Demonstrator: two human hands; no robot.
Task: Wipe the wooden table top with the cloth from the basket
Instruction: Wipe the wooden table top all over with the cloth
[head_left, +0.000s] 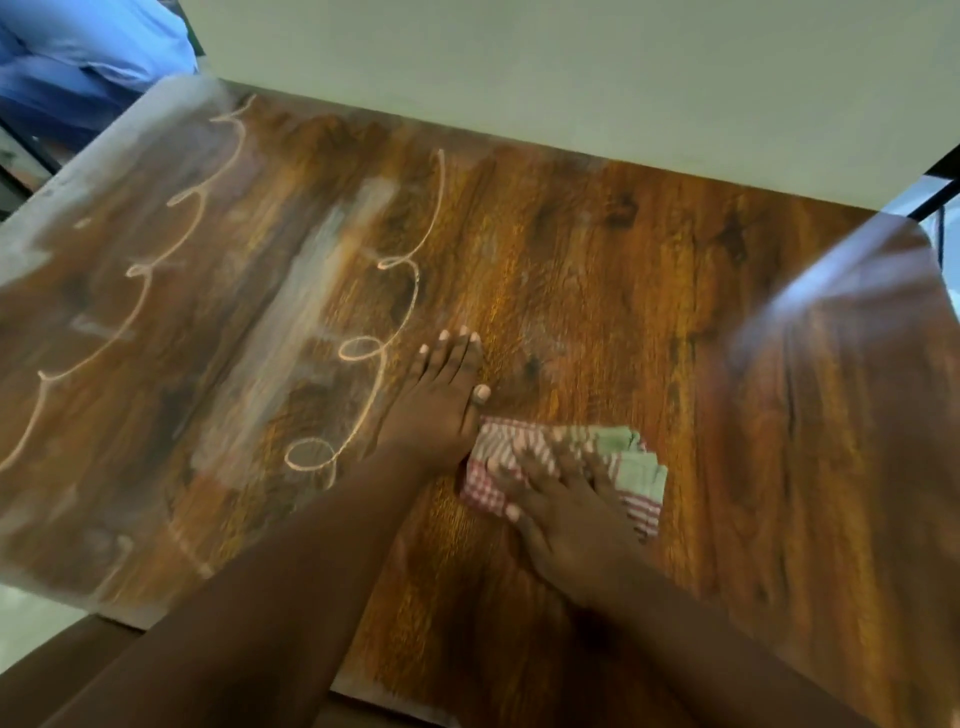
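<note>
The right hand (566, 519) is pressing the checked cloth (631, 462) flat-fingered onto the wooden bench (597, 270), the left hand (441, 395) is resting spread beside it, and chalk loops (363, 358) are awaiting wiping leftward.

We cannot place this room firmly: we see only a wood-grain table (597, 270) scrawled with chalk loops (400, 291), pushed against a plain pale wall (571, 67), with blue fabric (88, 57) at far left.
</note>
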